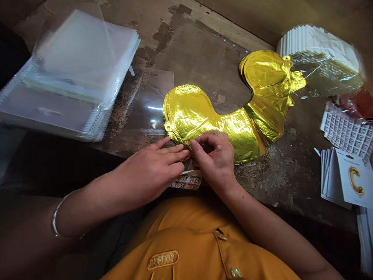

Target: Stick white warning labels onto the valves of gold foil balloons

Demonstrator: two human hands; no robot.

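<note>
Working gold foil balloon (201, 124) end w/ both hands (211, 157), rest beyond

On my feed the gold foil balloon (189, 112) looks glossy and crinkled, the surface (204, 66) rough and scuffed, the clear plastic sleeves (84, 58) shiny, the paper card (352, 179) and cloth shirt (186, 249) matt.

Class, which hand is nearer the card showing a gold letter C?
Right. In view, the right hand lies left of the card; the left hand lies farther left, past the right hand.
</note>
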